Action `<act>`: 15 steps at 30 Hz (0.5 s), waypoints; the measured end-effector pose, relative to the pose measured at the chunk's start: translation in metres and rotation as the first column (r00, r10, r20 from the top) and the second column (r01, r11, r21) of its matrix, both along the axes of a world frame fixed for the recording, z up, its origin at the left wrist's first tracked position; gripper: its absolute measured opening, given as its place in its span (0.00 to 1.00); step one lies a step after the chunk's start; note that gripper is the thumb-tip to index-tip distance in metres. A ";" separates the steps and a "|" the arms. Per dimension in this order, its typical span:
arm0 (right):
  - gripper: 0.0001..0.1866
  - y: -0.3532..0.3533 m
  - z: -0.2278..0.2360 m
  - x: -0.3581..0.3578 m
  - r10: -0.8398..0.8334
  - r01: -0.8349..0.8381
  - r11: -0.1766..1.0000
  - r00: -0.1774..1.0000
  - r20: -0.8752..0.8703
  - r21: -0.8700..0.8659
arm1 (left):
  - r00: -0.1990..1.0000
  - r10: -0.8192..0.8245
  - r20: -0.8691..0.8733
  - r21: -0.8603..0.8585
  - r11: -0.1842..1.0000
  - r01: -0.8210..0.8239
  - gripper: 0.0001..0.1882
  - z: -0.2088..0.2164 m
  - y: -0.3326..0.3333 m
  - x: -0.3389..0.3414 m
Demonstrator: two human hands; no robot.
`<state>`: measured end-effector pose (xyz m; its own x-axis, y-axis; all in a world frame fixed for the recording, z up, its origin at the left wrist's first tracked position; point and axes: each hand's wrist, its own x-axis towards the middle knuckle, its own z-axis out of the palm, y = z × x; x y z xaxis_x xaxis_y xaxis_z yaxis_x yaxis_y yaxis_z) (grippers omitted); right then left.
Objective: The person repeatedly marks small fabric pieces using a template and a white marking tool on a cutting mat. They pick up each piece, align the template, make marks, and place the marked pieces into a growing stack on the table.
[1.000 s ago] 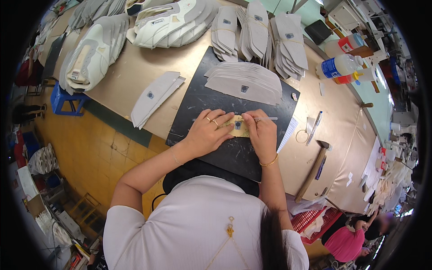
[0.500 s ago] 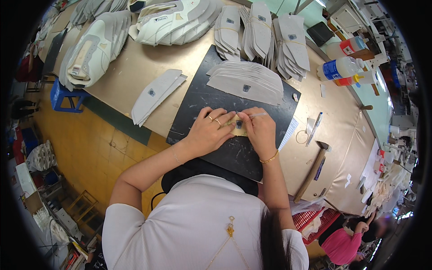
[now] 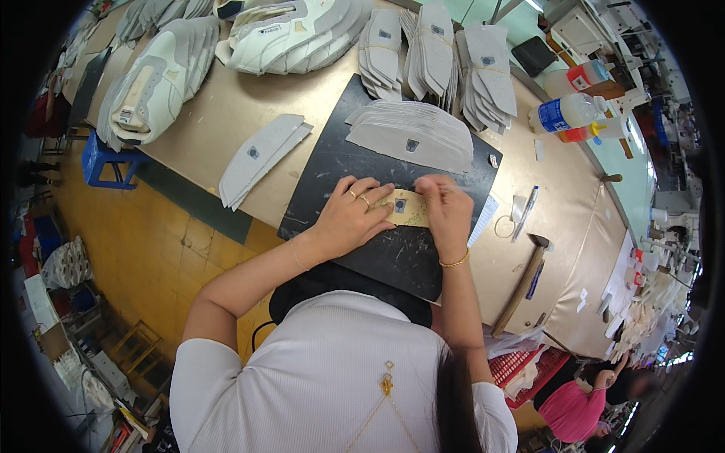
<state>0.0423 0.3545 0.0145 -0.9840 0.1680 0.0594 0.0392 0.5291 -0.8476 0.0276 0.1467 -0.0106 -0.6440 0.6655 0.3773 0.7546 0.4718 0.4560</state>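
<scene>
A pale yellow strip (image 3: 411,214) with a dark patch showing near its middle lies on the black board (image 3: 362,260) in front of me. My left hand (image 3: 353,213) rests on the strip's left end, its fingers stretched out and pressing it down. At the right end is my right hand (image 3: 448,215), fingers drawn together in a pinch; whatever is in them is hidden and slightly blurred. Just beyond both hands, a fanned stack of grey curved pieces (image 3: 411,143) lies on the board, the front one bearing a small dark patch.
Several grey pieces (image 3: 257,158) lie left of the board. Banded grey bundles (image 3: 487,75) and stacked shoe uppers (image 3: 162,83) stand farther back. To the right are a hammer (image 3: 521,287), a pen (image 3: 526,214) and bottles (image 3: 566,113). A red basket (image 3: 521,374) stands near my right elbow.
My right hand has shifted a little to the right, away from the left fingers, uncovering more of the yellow strip and its dark patch. The left hand stays in place.
</scene>
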 end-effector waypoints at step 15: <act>0.25 0.039 -0.014 -0.024 -0.047 0.138 0.890 0.976 -0.212 0.436 | 0.993 -0.005 0.122 0.157 0.987 -0.015 0.21 -0.002 -0.031 -0.006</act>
<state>0.0179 0.3938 0.0004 -0.9272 0.1692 0.3341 -0.0314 0.8540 -0.5194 0.0216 0.1157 -0.0121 -0.6948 0.6004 0.3959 0.6867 0.3903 0.6133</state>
